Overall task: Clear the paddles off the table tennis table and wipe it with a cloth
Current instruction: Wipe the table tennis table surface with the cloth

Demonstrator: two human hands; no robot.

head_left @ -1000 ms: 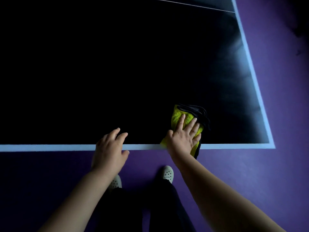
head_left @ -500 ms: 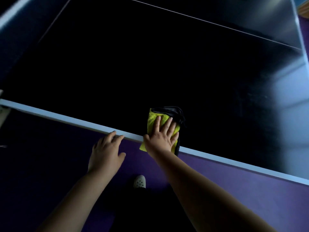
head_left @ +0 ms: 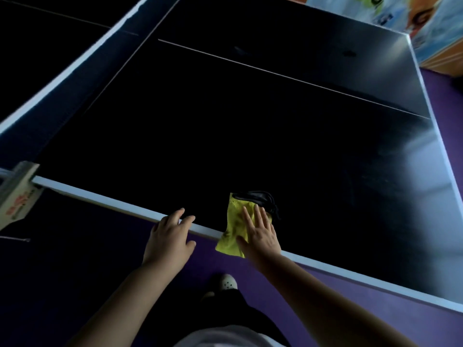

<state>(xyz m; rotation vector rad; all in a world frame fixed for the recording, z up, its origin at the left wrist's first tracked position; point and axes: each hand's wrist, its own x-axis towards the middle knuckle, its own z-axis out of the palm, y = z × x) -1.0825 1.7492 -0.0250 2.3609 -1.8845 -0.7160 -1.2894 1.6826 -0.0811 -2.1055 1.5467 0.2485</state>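
One pale shoe (head_left: 226, 283) shows below me on the purple floor (head_left: 350, 296). Left hand (head_left: 169, 240): fingers relaxed and slightly spread, tips resting on the white line at the near edge of the table (head_left: 100, 196), holding nothing. Right hand (head_left: 261, 237): fingers straight, flat, pressing the yellow-and-black cloth (head_left: 233, 229) onto the table at the near edge; the cloth's near corner hangs over that edge. Net clamp (head_left: 17, 194) on the near edge, left. Net (head_left: 75, 78) runs away from it. Colourful wall panel (head_left: 438, 26) beyond the far right corner.
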